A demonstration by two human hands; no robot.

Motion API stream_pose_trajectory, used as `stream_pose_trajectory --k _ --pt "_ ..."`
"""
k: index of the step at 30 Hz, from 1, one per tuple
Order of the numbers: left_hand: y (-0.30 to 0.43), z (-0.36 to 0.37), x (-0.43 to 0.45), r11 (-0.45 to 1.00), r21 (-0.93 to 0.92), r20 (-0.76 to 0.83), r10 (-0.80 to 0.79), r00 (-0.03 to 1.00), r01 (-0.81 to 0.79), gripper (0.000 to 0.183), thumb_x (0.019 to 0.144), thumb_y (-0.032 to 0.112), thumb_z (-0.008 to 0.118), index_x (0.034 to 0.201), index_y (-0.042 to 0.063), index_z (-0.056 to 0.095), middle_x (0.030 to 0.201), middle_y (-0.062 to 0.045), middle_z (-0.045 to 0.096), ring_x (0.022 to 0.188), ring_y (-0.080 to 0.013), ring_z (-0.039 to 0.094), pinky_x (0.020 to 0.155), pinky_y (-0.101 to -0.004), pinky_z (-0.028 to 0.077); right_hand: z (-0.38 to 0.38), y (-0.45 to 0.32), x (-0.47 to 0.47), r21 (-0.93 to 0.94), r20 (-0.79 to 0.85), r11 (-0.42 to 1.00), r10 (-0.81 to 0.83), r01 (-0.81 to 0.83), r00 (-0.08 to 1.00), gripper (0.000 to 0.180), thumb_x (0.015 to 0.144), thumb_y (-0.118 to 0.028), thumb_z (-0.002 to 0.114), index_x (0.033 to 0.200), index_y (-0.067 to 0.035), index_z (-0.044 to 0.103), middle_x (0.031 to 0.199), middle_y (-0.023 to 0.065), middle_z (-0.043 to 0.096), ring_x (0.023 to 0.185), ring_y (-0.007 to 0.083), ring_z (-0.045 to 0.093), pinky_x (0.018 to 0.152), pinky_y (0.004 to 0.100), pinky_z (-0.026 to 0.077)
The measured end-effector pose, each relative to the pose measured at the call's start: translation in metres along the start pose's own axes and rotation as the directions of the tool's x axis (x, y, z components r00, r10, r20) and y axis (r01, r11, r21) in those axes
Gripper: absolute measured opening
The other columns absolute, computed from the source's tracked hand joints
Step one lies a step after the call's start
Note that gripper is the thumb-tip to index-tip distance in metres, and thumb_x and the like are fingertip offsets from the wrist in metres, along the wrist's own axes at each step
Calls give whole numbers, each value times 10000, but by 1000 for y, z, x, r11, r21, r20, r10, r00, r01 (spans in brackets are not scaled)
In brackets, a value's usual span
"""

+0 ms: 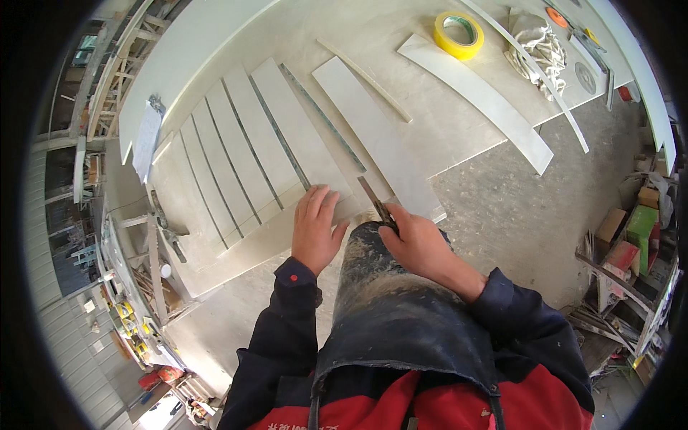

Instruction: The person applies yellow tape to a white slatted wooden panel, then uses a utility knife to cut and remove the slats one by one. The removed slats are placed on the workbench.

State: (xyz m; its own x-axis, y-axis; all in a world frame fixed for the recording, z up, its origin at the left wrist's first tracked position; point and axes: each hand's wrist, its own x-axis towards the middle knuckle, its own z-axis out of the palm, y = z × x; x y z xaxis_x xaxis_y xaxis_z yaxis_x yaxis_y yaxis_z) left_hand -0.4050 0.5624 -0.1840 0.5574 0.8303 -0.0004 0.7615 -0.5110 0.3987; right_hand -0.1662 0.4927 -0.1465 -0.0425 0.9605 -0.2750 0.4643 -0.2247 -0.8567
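My left hand [317, 231] lies palm down on the near end of a pale flat strip [293, 118], its thumb spread away from the fingers. Several similar strips lie side by side to its left, with narrow dark lines between them. My right hand [422, 250] grips the dark handle of a narrow-bladed hand tool [372, 194]; the blade points away from me over the tabletop. Just beyond the blade is a thin dark greenish strip [322, 115]. A separate pale board [376, 129] extends to its right, its near end close to my right hand.
A yellow tape roll [443, 42] touches a long white strip [478, 102] that overhangs the table edge. Near it are a thin wooden stick [365, 80] and a crumpled cloth [537, 48]. A metal clamp [166, 231] sits at left. Boxes [642, 231] fill a rack at right.
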Motion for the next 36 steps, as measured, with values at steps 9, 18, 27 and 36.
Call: stream_pose_trajectory --k 9,18,27,36 --pt "-10 13 4 993 8 -78 118 990 -117 503 901 222 780 1350 40 640 1472 -147 560 1406 -382 487 1132 -530 403 49 -18 22 -177 -42 980 88 -94 995 518 983 -166 591 1446 40 487 815 284 712 764 486 702 702 596 547" --pt "-20 13 4 989 -51 -85 137 987 -142 479 930 239 759 1350 38 644 1466 -147 572 1398 -373 497 1125 -520 407 54 -39 23 -294 -10 923 256 -248 967 573 991 -195 614 1534 -65 486 866 287 706 826 499 690 742 589 533" --pt "-18 18 5 991 -25 -100 127 987 -130 481 913 239 777 1332 36 658 1458 -141 586 1402 -361 500 1140 -510 404 31 -41 -48 -400 130 858 401 -322 907 592 977 -209 602 1539 -67 482 822 273 714 776 488 696 739 595 545" --pt "-24 3 -8 993 -59 -44 97 994 -99 539 910 222 775 1395 37 629 1501 -158 555 1422 -384 477 1166 -532 361 11 -54 -46 -223 2 935 284 -276 959 592 989 -216 618 1550 -86 477 852 273 711 813 487 693 740 585 538"
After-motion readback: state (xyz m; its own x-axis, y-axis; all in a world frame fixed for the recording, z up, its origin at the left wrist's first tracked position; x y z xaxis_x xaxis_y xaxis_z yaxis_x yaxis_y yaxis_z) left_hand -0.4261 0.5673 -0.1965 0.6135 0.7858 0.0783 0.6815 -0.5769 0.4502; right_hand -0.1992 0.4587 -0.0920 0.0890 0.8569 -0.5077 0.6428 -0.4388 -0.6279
